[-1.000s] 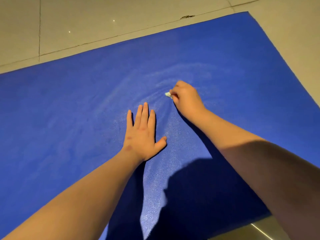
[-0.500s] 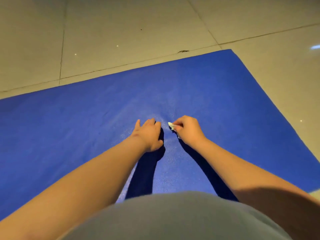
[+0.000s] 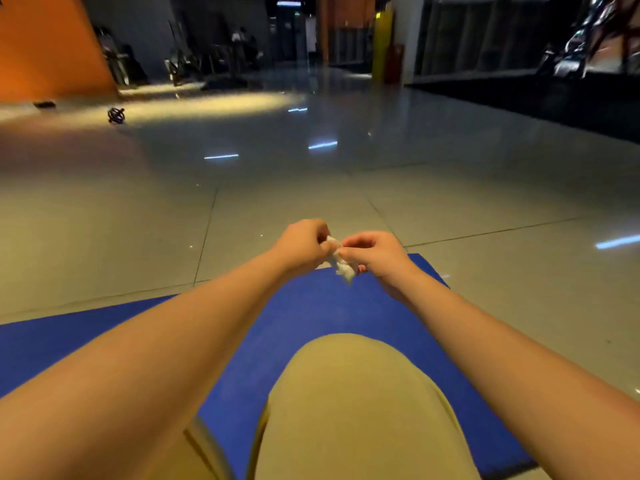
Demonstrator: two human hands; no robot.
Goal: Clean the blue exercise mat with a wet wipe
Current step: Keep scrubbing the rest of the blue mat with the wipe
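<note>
Wet wipe: crumpled white wad held up between both hands, above the far end of the blue mat.
Left hand: fingers curled, pinching the wipe's upper end.
Right hand: fingertips pinching it from the other side.
Mat: flat on the tiled floor.

The left grip and right grip met over the far edge of the blue mat, both pinching the wet wipe, with no gap between them. A bent knee filled the near middle under the forearms. Mat lay open left of the knee, and a narrower strip lay open to its right. Beyond it the tiled floor ran open. A small dark object and gym machines stood well away.
</note>
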